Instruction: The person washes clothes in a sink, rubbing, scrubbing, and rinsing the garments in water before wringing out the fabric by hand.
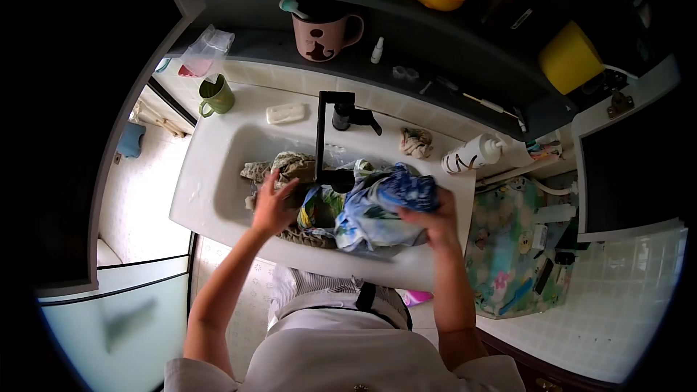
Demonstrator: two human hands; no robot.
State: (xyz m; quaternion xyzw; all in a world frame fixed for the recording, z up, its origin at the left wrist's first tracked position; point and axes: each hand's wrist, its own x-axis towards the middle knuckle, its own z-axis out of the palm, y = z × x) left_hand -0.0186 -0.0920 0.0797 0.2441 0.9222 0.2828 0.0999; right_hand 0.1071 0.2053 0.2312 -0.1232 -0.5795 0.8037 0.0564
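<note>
In the head view, wet-looking clothes lie heaped in a white sink (227,174). My right hand (438,222) is closed on a blue-and-white patterned garment (370,210), which bunches up above the basin's right side. My left hand (274,207) has its fingers apart over the brown patterned cloth (294,167) on the left; whether it touches the cloth I cannot tell. Between the hands shows a yellow-green leafy print cloth (314,207). A black square faucet (323,138) reaches over the heap and hides part of it.
On the sink's back ledge are a green mug (216,94), a bar of soap (286,113), a crumpled cloth (415,142) and a white bottle (472,154). Above, a dark shelf (414,51) carries a pink mug (319,38). Cabinet doors stand open at both sides.
</note>
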